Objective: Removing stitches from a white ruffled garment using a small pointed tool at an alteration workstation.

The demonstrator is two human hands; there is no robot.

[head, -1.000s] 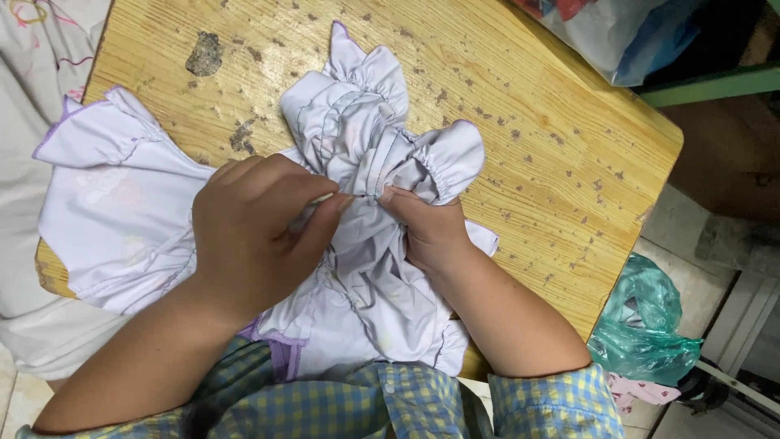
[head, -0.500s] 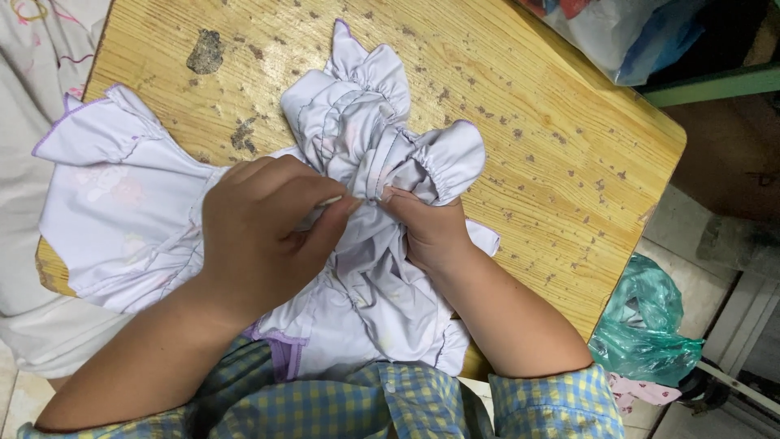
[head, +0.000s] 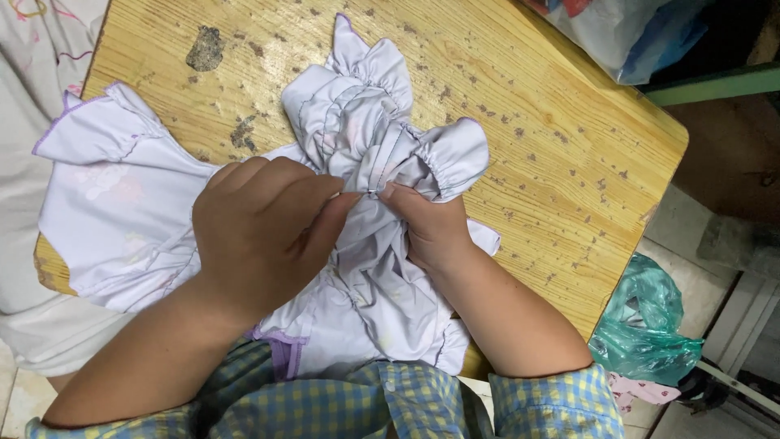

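A pale lilac garment point(head: 357, 122) with gathered, ruffled sleeves lies bunched on a worn wooden table point(head: 536, 106). My left hand point(head: 260, 232) rests on the cloth, its fingers pinched at a fold where a small metal bit, perhaps a pin or needle, shows between the fingertips. My right hand point(head: 431, 228) grips the same fold from the other side, thumb against the gathered seam. Both hands meet at the middle of the garment. A flat part of the garment point(head: 114, 203) spreads left, over the table edge.
A green plastic bag point(head: 650, 325) lies on the floor to the right of the table. A clear bag of cloth point(head: 626, 32) sits beyond the far corner. Light patterned fabric point(head: 41, 49) hangs at the left. My checked sleeves point(head: 536, 402) fill the bottom.
My left hand's fingers have slid a little to the right along the fold, closing up to my right thumb. The garment and my right hand have hardly moved.
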